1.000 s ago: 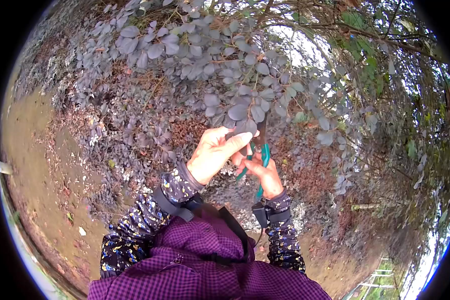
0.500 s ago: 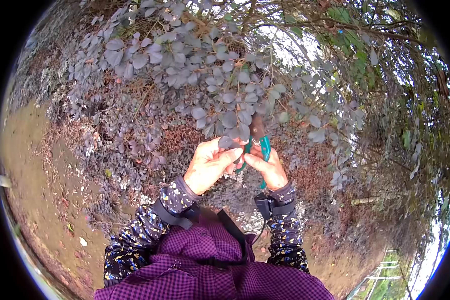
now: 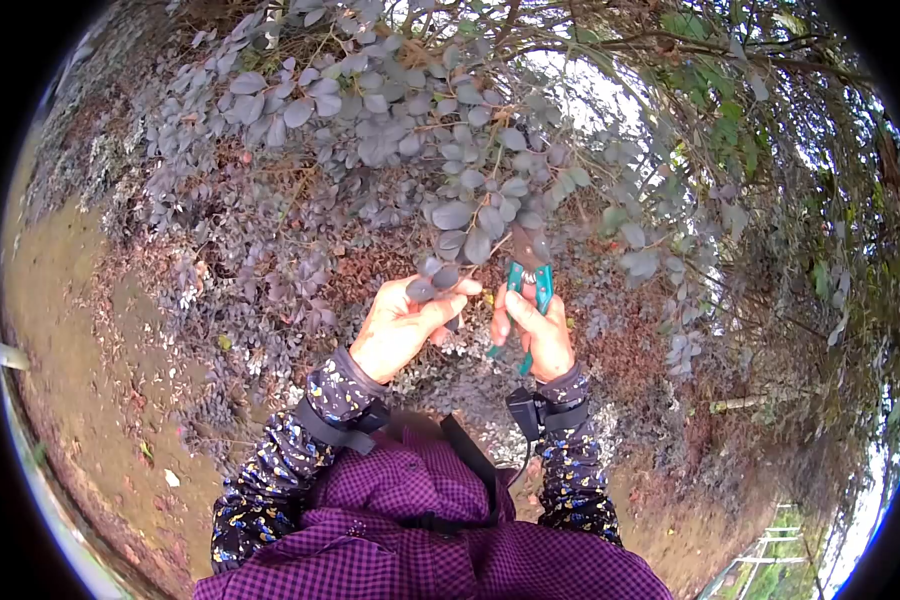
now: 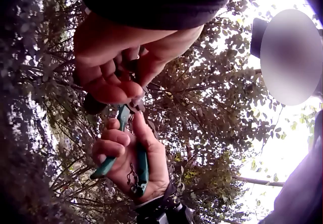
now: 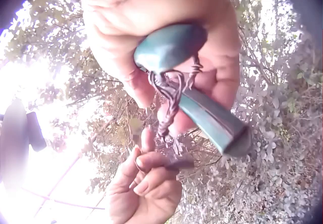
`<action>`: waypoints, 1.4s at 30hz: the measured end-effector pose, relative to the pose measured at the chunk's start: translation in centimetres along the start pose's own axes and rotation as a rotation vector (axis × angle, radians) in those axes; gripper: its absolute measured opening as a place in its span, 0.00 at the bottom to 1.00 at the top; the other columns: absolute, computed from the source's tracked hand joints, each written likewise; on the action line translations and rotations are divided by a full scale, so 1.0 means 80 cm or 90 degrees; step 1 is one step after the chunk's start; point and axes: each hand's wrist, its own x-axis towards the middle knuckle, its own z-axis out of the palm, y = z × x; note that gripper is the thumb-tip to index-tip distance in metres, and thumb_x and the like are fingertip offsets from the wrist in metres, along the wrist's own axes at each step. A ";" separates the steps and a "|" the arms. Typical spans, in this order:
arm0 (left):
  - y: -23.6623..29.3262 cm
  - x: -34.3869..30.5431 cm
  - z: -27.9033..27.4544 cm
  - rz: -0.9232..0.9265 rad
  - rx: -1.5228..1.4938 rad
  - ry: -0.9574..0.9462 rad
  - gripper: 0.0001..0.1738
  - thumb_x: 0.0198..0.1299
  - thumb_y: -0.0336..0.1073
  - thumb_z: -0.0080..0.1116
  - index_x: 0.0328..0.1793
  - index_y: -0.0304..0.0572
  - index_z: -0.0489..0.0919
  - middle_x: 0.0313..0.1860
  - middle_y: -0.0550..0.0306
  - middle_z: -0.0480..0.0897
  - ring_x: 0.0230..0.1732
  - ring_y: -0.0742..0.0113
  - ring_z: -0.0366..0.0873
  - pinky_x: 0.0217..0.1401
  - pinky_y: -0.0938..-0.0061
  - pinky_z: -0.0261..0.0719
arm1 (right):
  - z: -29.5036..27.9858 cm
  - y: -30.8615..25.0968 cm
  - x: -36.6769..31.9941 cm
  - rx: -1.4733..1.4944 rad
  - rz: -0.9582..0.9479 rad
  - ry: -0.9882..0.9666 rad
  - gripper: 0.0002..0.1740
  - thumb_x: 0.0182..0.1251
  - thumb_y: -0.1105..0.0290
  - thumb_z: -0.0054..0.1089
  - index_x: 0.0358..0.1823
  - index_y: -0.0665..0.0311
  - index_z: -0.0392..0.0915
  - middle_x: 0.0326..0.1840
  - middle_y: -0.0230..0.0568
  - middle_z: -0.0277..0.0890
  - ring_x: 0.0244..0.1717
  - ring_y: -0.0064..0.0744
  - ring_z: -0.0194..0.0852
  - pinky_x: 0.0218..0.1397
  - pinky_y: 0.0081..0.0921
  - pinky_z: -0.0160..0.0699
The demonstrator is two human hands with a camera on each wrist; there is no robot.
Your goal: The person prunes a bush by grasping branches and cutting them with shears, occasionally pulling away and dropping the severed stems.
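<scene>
Right hand (image 3: 538,335) grips shears (image 3: 544,285) — teal handles (wire-wrapped) — left hand (image 3: 402,328) pinches twig (image 3: 430,285).

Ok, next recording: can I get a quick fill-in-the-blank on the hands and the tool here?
1. The right hand grips pruning shears by their ____ handles.
2. In the head view, the left hand pinches a leafy twig to the ____ of the shears' blades.
3. Twisted ____ is wound round the handle ends.
Missing words: teal; left; wire.
</scene>
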 end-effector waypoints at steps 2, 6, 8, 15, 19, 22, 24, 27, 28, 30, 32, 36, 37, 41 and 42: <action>-0.004 -0.008 -0.014 -0.113 0.066 -0.086 0.14 0.61 0.30 0.55 0.52 0.36 0.77 0.32 0.63 0.78 0.22 0.80 0.70 0.25 0.83 0.71 | -0.001 0.009 -0.002 -0.029 -0.055 0.025 0.13 0.64 0.64 0.57 0.39 0.68 0.72 0.28 0.33 0.74 0.31 0.26 0.74 0.39 0.26 0.73; -0.026 -0.019 -0.028 -0.287 0.180 -0.130 0.26 0.60 0.35 0.59 0.64 0.37 0.68 0.33 0.64 0.74 0.19 0.80 0.69 0.24 0.83 0.72 | -0.033 0.044 -0.013 -0.117 0.022 0.046 0.12 0.64 0.66 0.56 0.43 0.67 0.72 0.30 0.33 0.75 0.35 0.24 0.74 0.40 0.23 0.71; -0.028 -0.018 -0.035 -0.304 0.232 -0.105 0.28 0.59 0.36 0.60 0.65 0.37 0.67 0.35 0.63 0.74 0.19 0.79 0.70 0.24 0.82 0.74 | -0.041 0.059 -0.021 -0.112 0.049 0.037 0.12 0.64 0.67 0.56 0.43 0.67 0.72 0.29 0.34 0.76 0.33 0.25 0.74 0.39 0.23 0.71; 0.013 0.010 -0.041 -0.060 0.211 0.038 0.12 0.63 0.33 0.53 0.50 0.36 0.77 0.39 0.56 0.81 0.20 0.80 0.72 0.26 0.84 0.74 | -0.058 0.090 -0.063 -0.059 0.102 0.048 0.10 0.63 0.68 0.56 0.39 0.68 0.73 0.27 0.36 0.75 0.31 0.27 0.74 0.39 0.26 0.72; 0.090 0.025 -0.036 0.139 0.234 0.114 0.09 0.62 0.31 0.53 0.46 0.37 0.78 0.35 0.59 0.81 0.21 0.81 0.71 0.25 0.85 0.72 | -0.043 0.093 -0.079 -0.039 0.116 0.070 0.10 0.63 0.68 0.56 0.39 0.68 0.73 0.26 0.36 0.75 0.30 0.27 0.75 0.39 0.26 0.72; 0.108 0.053 -0.036 0.200 0.305 0.121 0.13 0.59 0.29 0.55 0.50 0.36 0.76 0.41 0.61 0.77 0.25 0.80 0.73 0.28 0.85 0.72 | -0.021 0.101 -0.077 -0.016 0.124 0.037 0.10 0.63 0.68 0.57 0.39 0.67 0.73 0.27 0.34 0.75 0.30 0.26 0.75 0.39 0.25 0.72; 0.098 0.089 -0.042 0.230 0.368 0.102 0.19 0.57 0.28 0.57 0.56 0.35 0.74 0.55 0.56 0.69 0.27 0.78 0.74 0.31 0.83 0.74 | -0.003 0.097 -0.064 -0.010 0.148 0.010 0.09 0.64 0.68 0.57 0.38 0.67 0.73 0.29 0.33 0.75 0.30 0.24 0.74 0.38 0.24 0.72; 0.077 0.125 -0.060 0.271 0.507 0.148 0.31 0.55 0.29 0.60 0.65 0.33 0.64 0.57 0.54 0.66 0.28 0.75 0.76 0.32 0.81 0.76 | 0.015 0.100 -0.043 -0.050 0.118 -0.014 0.08 0.62 0.69 0.58 0.36 0.67 0.73 0.26 0.32 0.74 0.29 0.23 0.74 0.37 0.23 0.71; 0.066 0.137 -0.065 0.288 0.539 0.188 0.34 0.55 0.30 0.60 0.67 0.33 0.60 0.52 0.54 0.71 0.29 0.74 0.76 0.32 0.80 0.76 | 0.023 0.087 -0.033 -0.046 0.131 -0.010 0.08 0.62 0.68 0.57 0.34 0.67 0.72 0.25 0.32 0.73 0.29 0.23 0.73 0.35 0.23 0.71; 0.058 0.152 -0.066 0.277 0.449 0.162 0.34 0.53 0.33 0.62 0.65 0.31 0.62 0.51 0.52 0.72 0.28 0.75 0.74 0.32 0.79 0.75 | 0.028 0.084 -0.010 -0.053 0.102 0.015 0.09 0.63 0.68 0.57 0.35 0.67 0.71 0.24 0.32 0.73 0.27 0.23 0.73 0.34 0.23 0.72; 0.057 0.158 -0.071 0.188 0.383 0.141 0.32 0.53 0.35 0.63 0.62 0.30 0.66 0.34 0.57 0.77 0.25 0.78 0.71 0.29 0.79 0.72 | 0.031 0.081 0.015 -0.039 0.115 0.040 0.09 0.62 0.68 0.58 0.35 0.67 0.71 0.25 0.33 0.74 0.26 0.24 0.73 0.33 0.23 0.72; 0.058 0.150 -0.064 0.157 0.334 0.109 0.17 0.57 0.37 0.60 0.48 0.33 0.78 0.20 0.67 0.74 0.19 0.81 0.68 0.23 0.83 0.68 | 0.014 0.072 0.061 -0.062 0.117 0.083 0.11 0.62 0.64 0.59 0.37 0.65 0.74 0.26 0.33 0.77 0.28 0.25 0.77 0.32 0.21 0.70; 0.058 0.146 -0.066 0.155 0.331 0.109 0.17 0.57 0.37 0.60 0.48 0.33 0.78 0.20 0.67 0.74 0.19 0.81 0.68 0.23 0.83 0.68 | 0.007 0.067 0.069 -0.066 0.114 0.096 0.12 0.62 0.63 0.59 0.37 0.64 0.74 0.27 0.33 0.78 0.29 0.25 0.78 0.32 0.21 0.70; 0.042 0.125 -0.085 0.086 0.289 0.100 0.10 0.59 0.37 0.58 0.38 0.36 0.80 0.17 0.68 0.72 0.16 0.82 0.67 0.19 0.85 0.66 | -0.013 0.048 0.088 -0.059 0.074 0.097 0.13 0.61 0.63 0.59 0.39 0.65 0.74 0.30 0.36 0.79 0.30 0.28 0.79 0.34 0.21 0.72; 0.030 0.122 -0.085 0.068 0.262 0.088 0.10 0.60 0.37 0.57 0.38 0.36 0.80 0.16 0.68 0.73 0.16 0.82 0.67 0.19 0.85 0.66 | -0.018 0.043 0.090 -0.074 0.069 0.087 0.12 0.63 0.64 0.56 0.39 0.67 0.74 0.31 0.38 0.79 0.32 0.30 0.80 0.37 0.25 0.75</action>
